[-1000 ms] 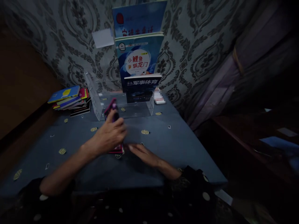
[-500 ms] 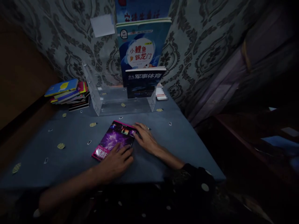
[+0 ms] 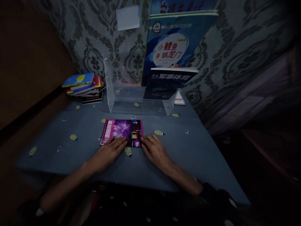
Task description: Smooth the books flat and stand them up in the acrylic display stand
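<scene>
A magazine [image 3: 122,129] with a purple and pink cover lies flat on the table, its title strip at the left end. My left hand [image 3: 110,150] lies over its near edge with the fingers stretched out onto the cover. My right hand [image 3: 155,149] is at the magazine's right edge, fingertips touching it and fingers extended. Behind the magazine stands a clear acrylic book rack [image 3: 136,108]. A dark magazine [image 3: 164,86] leans in the rack's right part, in front of a taller blue book [image 3: 171,40].
Several stacked books [image 3: 81,84] sit at the back left of the blue-grey tablecloth [image 3: 188,160]. A white block [image 3: 180,99], partly pixelated, is right of the rack. White paper [image 3: 128,18] hangs on the patterned wall. The table's right edge drops into darkness.
The purple magazine has turned from a slant to lie nearly square with the table's front edge. Both hands moved with it. The view has shifted, so the rack and books appear farther right.
</scene>
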Action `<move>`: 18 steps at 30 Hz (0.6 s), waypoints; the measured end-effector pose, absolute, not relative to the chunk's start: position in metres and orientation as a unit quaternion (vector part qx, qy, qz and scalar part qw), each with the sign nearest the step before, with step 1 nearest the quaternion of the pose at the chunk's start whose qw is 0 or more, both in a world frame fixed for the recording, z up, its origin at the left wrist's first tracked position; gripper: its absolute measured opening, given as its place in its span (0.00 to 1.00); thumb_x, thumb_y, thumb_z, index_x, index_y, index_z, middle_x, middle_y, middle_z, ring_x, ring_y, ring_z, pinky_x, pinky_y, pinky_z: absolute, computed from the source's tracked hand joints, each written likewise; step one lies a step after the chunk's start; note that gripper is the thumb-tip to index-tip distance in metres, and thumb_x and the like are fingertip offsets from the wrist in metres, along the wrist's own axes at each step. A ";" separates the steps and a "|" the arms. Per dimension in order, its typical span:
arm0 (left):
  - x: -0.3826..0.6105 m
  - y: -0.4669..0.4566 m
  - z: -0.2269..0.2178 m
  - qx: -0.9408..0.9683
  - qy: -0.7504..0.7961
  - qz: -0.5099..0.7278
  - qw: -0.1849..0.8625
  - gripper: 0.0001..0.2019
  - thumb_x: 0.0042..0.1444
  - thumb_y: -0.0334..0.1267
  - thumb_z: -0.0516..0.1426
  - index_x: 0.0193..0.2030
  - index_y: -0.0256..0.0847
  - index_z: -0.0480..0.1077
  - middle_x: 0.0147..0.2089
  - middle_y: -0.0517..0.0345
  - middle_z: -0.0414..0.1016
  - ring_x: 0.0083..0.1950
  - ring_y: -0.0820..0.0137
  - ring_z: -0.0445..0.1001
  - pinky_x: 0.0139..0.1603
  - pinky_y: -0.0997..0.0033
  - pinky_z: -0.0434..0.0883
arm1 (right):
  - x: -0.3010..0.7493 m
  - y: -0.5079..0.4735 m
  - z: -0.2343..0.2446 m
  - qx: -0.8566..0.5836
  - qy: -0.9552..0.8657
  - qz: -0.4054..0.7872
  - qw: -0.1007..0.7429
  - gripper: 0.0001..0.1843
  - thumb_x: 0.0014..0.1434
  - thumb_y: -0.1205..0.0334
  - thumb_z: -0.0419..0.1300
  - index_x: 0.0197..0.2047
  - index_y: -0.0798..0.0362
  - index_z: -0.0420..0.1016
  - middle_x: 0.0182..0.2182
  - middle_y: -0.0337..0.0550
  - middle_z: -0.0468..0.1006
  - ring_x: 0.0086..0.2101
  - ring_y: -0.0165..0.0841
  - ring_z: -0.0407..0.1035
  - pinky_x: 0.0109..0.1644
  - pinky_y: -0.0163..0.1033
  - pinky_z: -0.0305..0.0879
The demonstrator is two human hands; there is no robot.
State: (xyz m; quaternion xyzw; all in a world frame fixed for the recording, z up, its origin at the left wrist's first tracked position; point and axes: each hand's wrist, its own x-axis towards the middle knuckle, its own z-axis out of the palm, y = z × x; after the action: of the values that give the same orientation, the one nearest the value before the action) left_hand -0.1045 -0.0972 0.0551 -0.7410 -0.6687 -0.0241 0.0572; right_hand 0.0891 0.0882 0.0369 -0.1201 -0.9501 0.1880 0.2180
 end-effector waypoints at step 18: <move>-0.067 -0.142 0.036 -0.520 -0.832 -0.099 0.170 0.15 0.64 0.27 0.48 0.52 0.36 0.71 0.50 0.42 0.77 0.54 0.54 0.74 0.54 0.52 0.72 | -0.029 0.038 0.065 0.181 -0.931 0.311 0.061 0.21 0.73 0.59 0.46 0.64 0.55 0.68 0.62 0.52 0.72 0.64 0.37 0.62 0.69 0.54 0.56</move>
State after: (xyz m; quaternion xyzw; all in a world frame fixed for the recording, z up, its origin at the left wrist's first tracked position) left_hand -0.0674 -0.1421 0.0359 -0.5195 -0.8316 -0.0988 0.1696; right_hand -0.0286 0.0384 0.0648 0.1808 -0.9309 0.3114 0.0610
